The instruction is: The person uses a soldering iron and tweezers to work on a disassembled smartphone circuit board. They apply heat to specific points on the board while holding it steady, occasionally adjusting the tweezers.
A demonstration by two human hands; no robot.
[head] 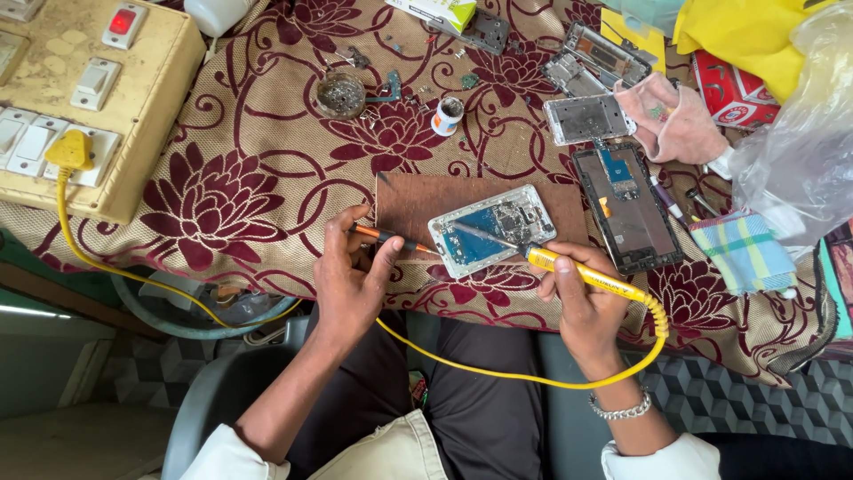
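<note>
— Yellow iron in the right hand, clenched like a pen?
— Yes, so its tip reaches the open phone on the board. Left hand pinches a screwdriver, bracing the frame.

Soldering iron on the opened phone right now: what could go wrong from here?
1. The soldering iron tip lies across the opened phone, so nearby parts may overheat.
2. The left hand holds a small orange-handled tool close to that tip; fingers could get burned.
3. The yellow cord crosses the lap and could snag, jerking the iron in the right hand.
</note>
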